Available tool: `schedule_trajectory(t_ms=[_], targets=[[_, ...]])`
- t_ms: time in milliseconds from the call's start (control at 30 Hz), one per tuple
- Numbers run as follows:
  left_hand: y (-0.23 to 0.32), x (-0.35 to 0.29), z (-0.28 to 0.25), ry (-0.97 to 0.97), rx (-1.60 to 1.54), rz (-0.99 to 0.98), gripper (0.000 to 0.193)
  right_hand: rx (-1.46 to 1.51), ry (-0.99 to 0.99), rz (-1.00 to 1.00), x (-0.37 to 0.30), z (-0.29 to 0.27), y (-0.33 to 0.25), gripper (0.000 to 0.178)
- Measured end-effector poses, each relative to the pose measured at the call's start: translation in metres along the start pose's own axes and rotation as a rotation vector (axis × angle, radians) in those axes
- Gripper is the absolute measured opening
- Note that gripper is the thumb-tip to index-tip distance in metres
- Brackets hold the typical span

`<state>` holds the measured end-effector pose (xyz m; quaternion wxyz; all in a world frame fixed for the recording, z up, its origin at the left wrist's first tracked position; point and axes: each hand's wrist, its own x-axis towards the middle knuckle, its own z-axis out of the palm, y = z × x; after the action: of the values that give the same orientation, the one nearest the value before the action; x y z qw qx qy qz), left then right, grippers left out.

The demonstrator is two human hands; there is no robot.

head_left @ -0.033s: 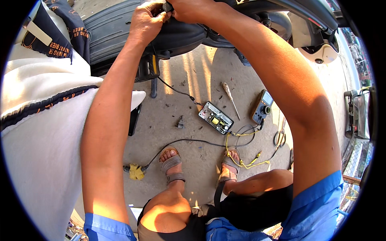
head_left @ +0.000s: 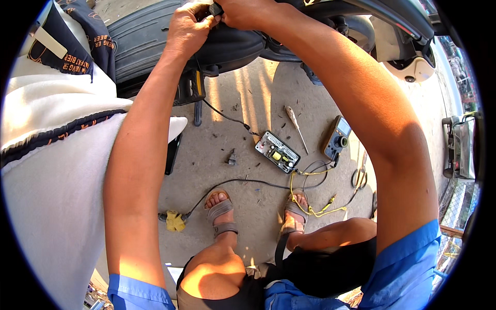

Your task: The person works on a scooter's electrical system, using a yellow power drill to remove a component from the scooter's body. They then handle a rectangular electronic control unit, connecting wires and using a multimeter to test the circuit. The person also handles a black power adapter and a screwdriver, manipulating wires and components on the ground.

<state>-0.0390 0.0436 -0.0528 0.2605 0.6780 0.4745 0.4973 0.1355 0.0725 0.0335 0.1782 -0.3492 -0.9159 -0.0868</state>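
At the top edge, above a scooter's dark footboard, my two hands meet. My left hand is closed, thumb and fingers pinching a small dark block-like piece. Against the same piece is my right hand, closed too. The frame's upper edge cuts off part of its fingers, so its grip is only partly visible. On the ground below lies an opened charger-like case with its circuit board bare. A black cable runs from it up toward the scooter.
Right of the case are a screwdriver, a multimeter and scissors. Yellow leads lie by my right foot. A yellow plug is left of my feet. White cloth fills the left side; a pale helmet sits upper right.
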Motion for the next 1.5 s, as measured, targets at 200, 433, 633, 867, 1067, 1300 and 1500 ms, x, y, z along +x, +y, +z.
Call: schedule_trajectory(t_ms=[200, 433, 633, 867, 1067, 1300, 1500], targets=[[0.010, -0.001, 0.003, 0.087, 0.202, 0.009, 0.027, -0.038, 0.019, 0.005, 0.001, -0.002, -0.003, 0.016], [0.001, 0.002, -0.003, 0.049, 0.097, 0.036, 0.024, -0.069, -0.001, 0.051, 0.003, -0.005, -0.008, 0.023], [0.011, -0.003, 0.000, 0.127, 0.319, 0.118, 0.020, -0.035, 0.041, 0.028, 0.000, -0.005, -0.005, 0.026], [-0.007, 0.004, -0.009, 0.066, 0.113, 0.071, 0.020, 0.034, -0.007, 0.091, 0.003, -0.014, -0.012, 0.028], [0.004, -0.001, -0.004, 0.049, 0.147, 0.078, 0.021, 0.042, 0.021, 0.092, -0.001, -0.013, -0.009, 0.027], [-0.002, 0.005, -0.011, 0.013, 0.153, 0.080, 0.021, 0.028, -0.021, 0.118, 0.002, -0.016, -0.011, 0.029], [0.028, -0.009, 0.001, 0.061, 0.174, 0.054, 0.020, 0.033, -0.057, 0.113, -0.001, -0.019, -0.010, 0.033]])
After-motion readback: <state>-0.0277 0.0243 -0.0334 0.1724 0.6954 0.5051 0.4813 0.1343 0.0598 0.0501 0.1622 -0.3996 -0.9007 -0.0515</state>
